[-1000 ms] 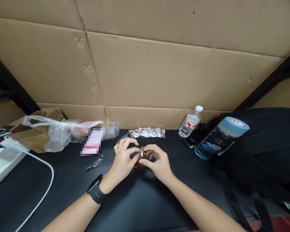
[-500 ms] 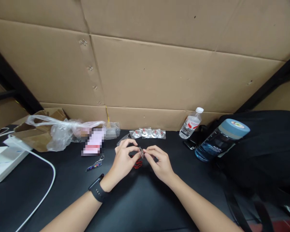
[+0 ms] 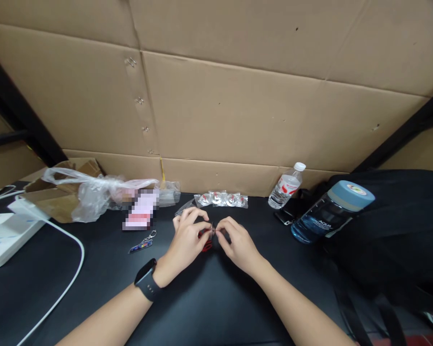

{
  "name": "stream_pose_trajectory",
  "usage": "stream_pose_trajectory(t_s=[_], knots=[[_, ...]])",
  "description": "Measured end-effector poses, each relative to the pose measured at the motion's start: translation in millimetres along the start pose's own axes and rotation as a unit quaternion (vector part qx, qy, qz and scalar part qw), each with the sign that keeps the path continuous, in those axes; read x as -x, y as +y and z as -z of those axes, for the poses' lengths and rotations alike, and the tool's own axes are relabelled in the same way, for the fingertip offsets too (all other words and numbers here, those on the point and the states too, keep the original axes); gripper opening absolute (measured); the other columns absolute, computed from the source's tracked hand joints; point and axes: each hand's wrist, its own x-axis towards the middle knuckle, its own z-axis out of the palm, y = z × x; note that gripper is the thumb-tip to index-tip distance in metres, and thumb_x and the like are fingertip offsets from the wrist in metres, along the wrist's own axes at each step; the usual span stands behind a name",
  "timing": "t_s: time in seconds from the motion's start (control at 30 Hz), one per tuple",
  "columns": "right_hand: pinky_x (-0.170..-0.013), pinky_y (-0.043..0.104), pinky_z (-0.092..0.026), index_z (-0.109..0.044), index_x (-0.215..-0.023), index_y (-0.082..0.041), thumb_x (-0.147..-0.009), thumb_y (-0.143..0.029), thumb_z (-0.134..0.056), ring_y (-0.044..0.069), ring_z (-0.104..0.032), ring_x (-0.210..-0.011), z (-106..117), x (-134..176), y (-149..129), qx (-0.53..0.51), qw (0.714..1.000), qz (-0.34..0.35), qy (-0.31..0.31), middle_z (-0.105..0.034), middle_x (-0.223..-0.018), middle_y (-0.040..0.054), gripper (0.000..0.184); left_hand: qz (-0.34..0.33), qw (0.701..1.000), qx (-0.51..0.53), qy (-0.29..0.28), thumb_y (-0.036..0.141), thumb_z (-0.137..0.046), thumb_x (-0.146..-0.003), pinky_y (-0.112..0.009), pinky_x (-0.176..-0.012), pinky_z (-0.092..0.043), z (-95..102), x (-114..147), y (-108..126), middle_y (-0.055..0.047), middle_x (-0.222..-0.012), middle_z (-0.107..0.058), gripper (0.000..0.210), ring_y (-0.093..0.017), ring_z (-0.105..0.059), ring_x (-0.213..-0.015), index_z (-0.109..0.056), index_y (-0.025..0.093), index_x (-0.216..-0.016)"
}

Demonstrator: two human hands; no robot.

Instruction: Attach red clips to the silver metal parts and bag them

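Between thumb and forefinger, my left hand (image 3: 187, 238) pinches a small thin flat piece (image 3: 212, 231), seen almost edge-on, so its kind is unclear. My right hand (image 3: 238, 245) has its thumb and fingertips closed against the right side of this piece. Whatever lies between those right fingertips is too small to make out. Just below the left fingertips, a red item (image 3: 207, 245) rests on the black table, partly covered by the hand. Behind the hands, several small clear packets (image 3: 218, 198) with round silvery things inside lie in a row.
To the left are a keychain (image 3: 141, 246), a blurred-out pink rectangle (image 3: 141, 210), a plastic bag (image 3: 94, 194) and a white box (image 3: 7, 240) with a cable (image 3: 81, 259). A water bottle (image 3: 286, 185), a blue-lidded bottle (image 3: 332, 211) and a black bag (image 3: 400, 230) stand right.
The small flat piece has turned from a slanted view to nearly edge-on. My right fingertips have shifted slightly along its side. The whole view has moved a little.
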Motion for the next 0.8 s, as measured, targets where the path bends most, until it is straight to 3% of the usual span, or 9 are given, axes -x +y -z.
stream_pose_trajectory(t_s=[0.17,0.23,0.37,0.47,0.8], knots=[[-0.072,0.03,-0.048,-0.05,-0.1,-0.023,-0.099,-0.022,-0.046,0.016,-0.059,-0.076,5,-1,-1,0.007,0.999,-0.002,-0.042,-0.058,-0.1,0.0048,0.004,-0.017,1.0,0.015,-0.015,0.018,-0.062,-0.089,-0.045,-0.093,-0.034,1.1,-1,-1,-0.005,-0.114,-0.064,0.014,-0.028,-0.048,-0.12,-0.072,0.026,-0.086],[-0.072,0.03,-0.047,-0.048,-0.099,-0.023,-0.098,-0.02,-0.046,0.016,-0.058,-0.077,7,-1,-1,-0.019,0.999,-0.005,-0.034,-0.057,-0.1,0.0043,0.004,-0.034,0.998,0.036,-0.035,0.018,-0.061,-0.089,-0.044,-0.097,-0.035,5.1,-2,-2,-0.005,-0.12,-0.063,0.018,-0.027,-0.049,-0.121,-0.07,0.027,-0.101],[-0.073,0.029,-0.046,-0.048,-0.098,-0.024,-0.097,-0.018,-0.046,0.015,-0.057,-0.079,11,-1,-1,-0.079,0.997,-0.007,-0.021,-0.056,-0.098,0.0032,0.006,-0.078,0.99,0.08,-0.086,0.027,-0.075,-0.078,-0.045,-0.106,-0.032,13.4,-6,-4,-0.007,-0.142,-0.053,0.058,-0.029,-0.044,-0.133,-0.053,0.03,-0.132],[-0.073,0.029,-0.044,-0.048,-0.096,-0.023,-0.097,-0.017,-0.047,0.015,-0.055,-0.079,10,-1,-1,-0.101,0.995,-0.003,-0.021,-0.055,-0.096,0.0025,0.006,-0.065,0.991,0.078,-0.09,0.036,-0.078,-0.078,-0.044,-0.105,-0.032,15.9,-8,-3,-0.005,-0.136,-0.059,0.051,-0.029,-0.048,-0.132,-0.057,0.031,-0.124],[-0.071,0.028,-0.041,-0.047,-0.092,-0.022,-0.096,-0.017,-0.048,0.015,-0.049,-0.077,20,-2,-9,-0.128,0.989,-0.006,-0.071,-0.05,-0.092,0.0018,0.007,-0.04,0.991,0.1,-0.081,0.026,-0.075,-0.067,-0.039,-0.096,-0.029,22.0,-8,5,0.0,-0.117,-0.068,0.041,-0.025,-0.058,-0.118,-0.062,0.028,-0.106]])
